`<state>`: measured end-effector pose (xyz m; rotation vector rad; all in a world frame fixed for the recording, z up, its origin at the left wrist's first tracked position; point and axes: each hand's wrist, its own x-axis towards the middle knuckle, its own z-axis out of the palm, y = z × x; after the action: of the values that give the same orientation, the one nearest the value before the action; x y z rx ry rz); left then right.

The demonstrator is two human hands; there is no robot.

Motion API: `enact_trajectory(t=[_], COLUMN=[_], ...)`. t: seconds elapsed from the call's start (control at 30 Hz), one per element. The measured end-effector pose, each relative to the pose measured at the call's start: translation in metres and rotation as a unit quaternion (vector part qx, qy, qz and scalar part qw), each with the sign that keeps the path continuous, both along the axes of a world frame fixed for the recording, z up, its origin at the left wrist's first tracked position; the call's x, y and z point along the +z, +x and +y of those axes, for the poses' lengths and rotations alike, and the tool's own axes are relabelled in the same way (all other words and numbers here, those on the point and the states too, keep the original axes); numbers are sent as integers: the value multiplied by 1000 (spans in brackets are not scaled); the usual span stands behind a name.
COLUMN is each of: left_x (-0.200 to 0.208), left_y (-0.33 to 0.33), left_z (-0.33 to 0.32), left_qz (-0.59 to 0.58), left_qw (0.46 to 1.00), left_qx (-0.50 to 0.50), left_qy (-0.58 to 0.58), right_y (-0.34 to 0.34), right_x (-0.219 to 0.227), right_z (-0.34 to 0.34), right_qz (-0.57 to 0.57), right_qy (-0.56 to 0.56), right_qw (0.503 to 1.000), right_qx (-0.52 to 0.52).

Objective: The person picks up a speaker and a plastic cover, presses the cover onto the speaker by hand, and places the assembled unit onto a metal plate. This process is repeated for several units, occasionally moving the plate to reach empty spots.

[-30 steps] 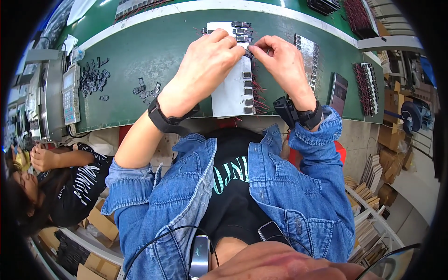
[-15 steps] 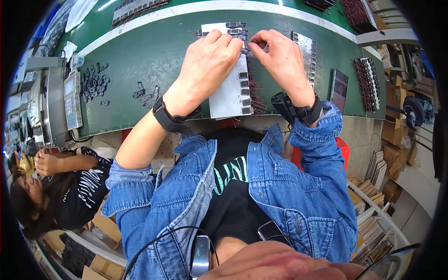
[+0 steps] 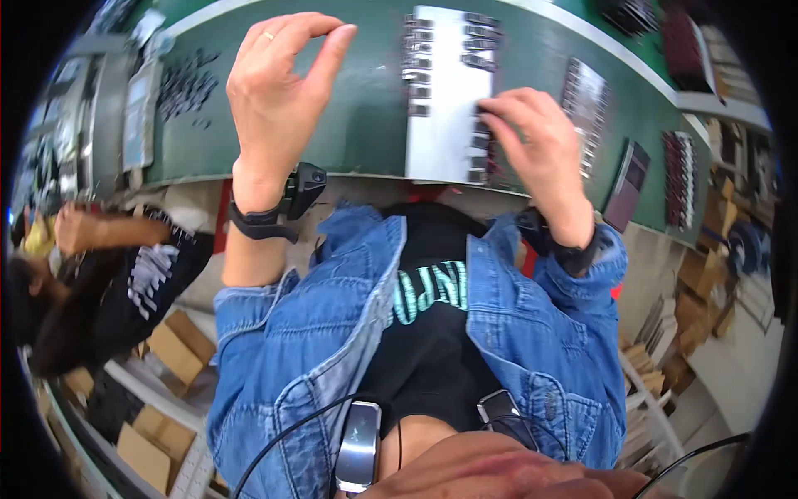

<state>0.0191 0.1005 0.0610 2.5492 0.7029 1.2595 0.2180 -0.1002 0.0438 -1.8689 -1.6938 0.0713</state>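
Note:
A pale rectangular plate (image 3: 449, 125) lies on the green bench, with small black wired modules (image 3: 421, 60) down its left edge and more modules (image 3: 480, 40) along its right edge. My right hand (image 3: 540, 137) is at the plate's right edge, thumb and forefinger pinched beside the modules there. Blur hides what is between those fingertips. Left of the plate, my left hand (image 3: 278, 91) is held over the bench, apart from the plate. Its thumb and forefinger tips come together, and I cannot make out anything between them.
Loose black modules (image 3: 187, 87) lie scattered at the bench's left, beside a keypad device (image 3: 143, 112). To the right are a second loaded plate (image 3: 587, 87), a phone (image 3: 627, 185) and another row of wired parts (image 3: 679, 179). Another person (image 3: 141, 266) sits at the left.
My left hand has moved from over the plate to its left, uncovering the left modules. My right hand has come nearer along the right edge. The whole view has shifted.

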Motion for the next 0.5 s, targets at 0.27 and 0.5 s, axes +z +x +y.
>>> enact_trajectory(t=[0.27,0.5], left_x=[-74,-87], left_y=[-91,-68], left_z=[-17,-27], left_qz=[142,157], left_qw=[980,983], left_qx=[102,87], left_qy=[-90,-23], right_y=[2,-4], right_x=[19,23], right_z=[2,-6], right_qz=[28,85], right_qy=[-109,-76], right_qw=[994,992], right_qx=[0,-55])
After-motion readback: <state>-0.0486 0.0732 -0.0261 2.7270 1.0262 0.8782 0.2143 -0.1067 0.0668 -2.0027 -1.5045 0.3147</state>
